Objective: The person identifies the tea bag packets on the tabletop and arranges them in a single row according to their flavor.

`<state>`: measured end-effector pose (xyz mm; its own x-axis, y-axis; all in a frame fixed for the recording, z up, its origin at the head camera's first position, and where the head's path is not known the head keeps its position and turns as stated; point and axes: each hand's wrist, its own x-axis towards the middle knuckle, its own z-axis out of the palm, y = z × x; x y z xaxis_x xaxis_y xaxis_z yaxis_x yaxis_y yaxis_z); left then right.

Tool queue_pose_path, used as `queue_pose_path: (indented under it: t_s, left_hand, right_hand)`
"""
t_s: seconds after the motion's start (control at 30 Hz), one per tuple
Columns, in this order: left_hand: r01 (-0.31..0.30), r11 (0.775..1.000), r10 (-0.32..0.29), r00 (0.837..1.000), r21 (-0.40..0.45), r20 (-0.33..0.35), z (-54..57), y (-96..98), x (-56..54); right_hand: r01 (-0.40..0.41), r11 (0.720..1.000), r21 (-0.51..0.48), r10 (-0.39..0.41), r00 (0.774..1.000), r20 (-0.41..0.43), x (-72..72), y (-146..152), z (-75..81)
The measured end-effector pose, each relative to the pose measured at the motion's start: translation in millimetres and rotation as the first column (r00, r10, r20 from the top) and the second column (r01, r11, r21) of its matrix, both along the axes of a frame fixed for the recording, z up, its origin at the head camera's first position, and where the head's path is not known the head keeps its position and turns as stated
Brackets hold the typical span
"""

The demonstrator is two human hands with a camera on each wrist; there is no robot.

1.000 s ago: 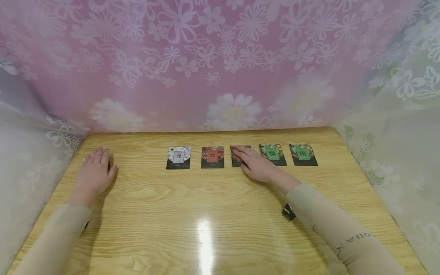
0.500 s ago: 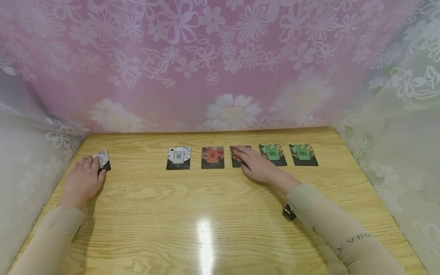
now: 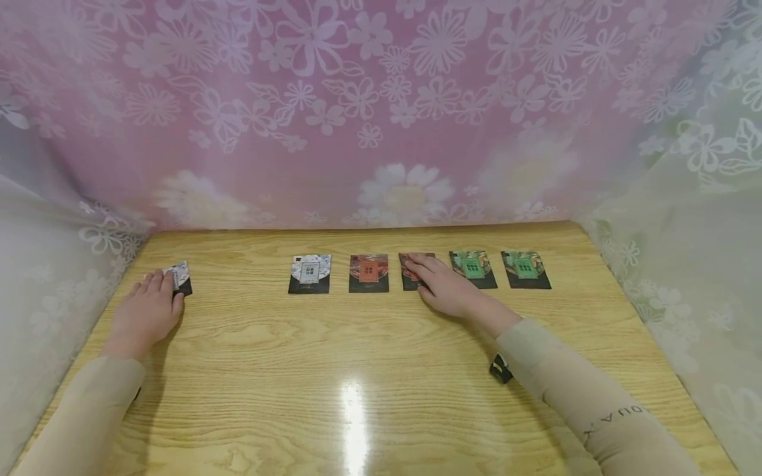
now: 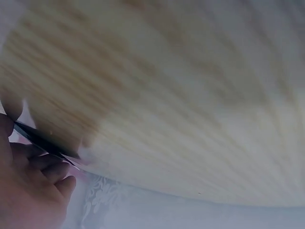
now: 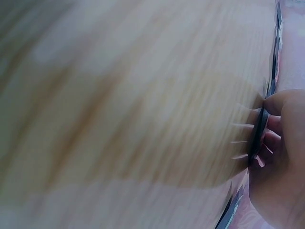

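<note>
My left hand point(image 3: 145, 314) lies at the far left of the table, fingers stretched out over a white-and-black food packet point(image 3: 183, 280). Part of that packet shows past the fingers and thumb, slightly tilted; the rest is hidden. In the left wrist view its dark edge point(image 4: 45, 142) runs between thumb and fingers. Right of centre, my right hand point(image 3: 443, 287) rests with extended fingers on a red-and-black packet point(image 3: 408, 279), covering most of it. The right wrist view shows this packet's edge point(image 5: 259, 136) flat on the table under the fingers.
In the same row lie a white packet point(image 3: 309, 274), another red packet point(image 3: 368, 273) and two green packets point(image 3: 473, 269). The wooden table point(image 3: 286, 383) ends at a pink flowered curtain point(image 3: 297, 165). A small black device point(image 3: 501, 369) shows beside the right sleeve.
My left hand has slid left and a little toward me, uncovering part of the white packet beneath it, then stayed there. The right hand has kept its place on the red packet.
</note>
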<state>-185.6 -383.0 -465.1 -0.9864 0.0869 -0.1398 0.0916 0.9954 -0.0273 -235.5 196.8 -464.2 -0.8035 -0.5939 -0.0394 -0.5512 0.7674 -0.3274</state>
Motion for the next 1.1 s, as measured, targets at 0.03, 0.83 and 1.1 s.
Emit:
queue_pose_path:
  t_s: [0.03,0.83,1.1]
  left_hand:
    - [0.004,1.000,-0.004,1.000,0.003,0.002,-0.5,-0.1,-1.0]
    - [0.180,0.983,-0.180,0.984,0.033,0.004,1.4,53.6,-18.1]
    - [0.252,0.967,-0.252,0.968,0.026,-0.015,2.8,83.5,-20.0]
  right_hand:
    - [0.001,1.000,-0.001,-0.001,1.000,0.000,0.7,0,0.5]
    - [-0.003,1.000,-0.005,0.003,1.000,-0.002,0.3,1,-1.5]
    - [-0.004,1.000,-0.003,0.004,1.000,-0.002,0.4,0,-1.9]
